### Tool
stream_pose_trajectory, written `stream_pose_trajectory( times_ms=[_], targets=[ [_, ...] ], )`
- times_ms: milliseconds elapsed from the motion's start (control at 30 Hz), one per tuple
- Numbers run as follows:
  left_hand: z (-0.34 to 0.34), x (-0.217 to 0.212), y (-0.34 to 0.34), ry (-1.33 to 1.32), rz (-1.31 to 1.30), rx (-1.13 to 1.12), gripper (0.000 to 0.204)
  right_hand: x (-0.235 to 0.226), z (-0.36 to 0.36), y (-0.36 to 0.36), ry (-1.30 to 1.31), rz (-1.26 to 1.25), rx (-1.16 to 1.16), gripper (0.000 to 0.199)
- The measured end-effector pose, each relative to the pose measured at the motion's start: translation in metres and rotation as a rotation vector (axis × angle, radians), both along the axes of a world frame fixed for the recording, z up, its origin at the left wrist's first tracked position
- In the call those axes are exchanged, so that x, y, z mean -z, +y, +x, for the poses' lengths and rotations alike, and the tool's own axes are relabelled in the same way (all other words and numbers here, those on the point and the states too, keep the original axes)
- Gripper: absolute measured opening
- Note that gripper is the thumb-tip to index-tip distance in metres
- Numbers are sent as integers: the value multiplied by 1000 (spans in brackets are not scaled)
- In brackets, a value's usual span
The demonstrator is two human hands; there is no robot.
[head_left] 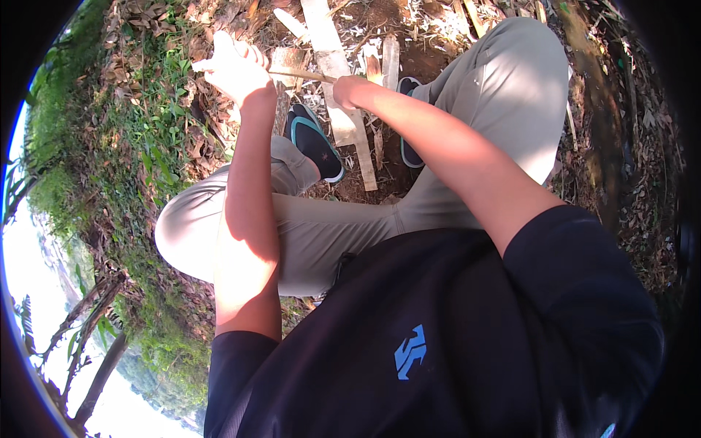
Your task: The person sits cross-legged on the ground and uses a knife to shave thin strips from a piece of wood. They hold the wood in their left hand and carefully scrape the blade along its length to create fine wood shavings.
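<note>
The person's left hand (239, 71) and right hand (351, 91) are holding a thin brown wooden strip (303, 74) in curled fingers, seemingly shaping it, next needing steadiness.

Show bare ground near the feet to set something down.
A small, mostly bare soil patch lies between the board's narrow end and the right sandal; another between the pale slat and right trouser leg. Around the left hand and right hand it's crowded: stick, wood block, shavings.
</note>
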State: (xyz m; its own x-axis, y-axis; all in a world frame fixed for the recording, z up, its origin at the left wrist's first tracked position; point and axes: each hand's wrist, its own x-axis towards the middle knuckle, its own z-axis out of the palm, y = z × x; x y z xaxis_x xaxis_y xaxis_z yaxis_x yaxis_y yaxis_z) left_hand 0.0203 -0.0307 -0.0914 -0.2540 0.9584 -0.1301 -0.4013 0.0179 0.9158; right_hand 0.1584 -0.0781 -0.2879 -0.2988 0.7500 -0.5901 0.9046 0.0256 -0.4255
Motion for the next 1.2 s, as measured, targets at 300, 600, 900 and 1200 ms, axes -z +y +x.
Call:
stream_pose_trajectory(
  times_ms=[300, 600, 900, 1200],
  targets=[
    [-11, 2, 6, 89, 18, 113, 62, -9, 37, 6, 607, -799, 661, 36],
    [-28, 12, 14, 24, 143, 259, 63, -38, -11, -36, -29, -111, 435, 32],
    [-7, 56, -20, 1351, 825, -262, 28, -44, -20, -8, -198, -101, 119, 30],
    [-26, 85, 8, 374, 348, 106, 18, 48, 17, -55, -381, -188, -306, 31]
  ],
)
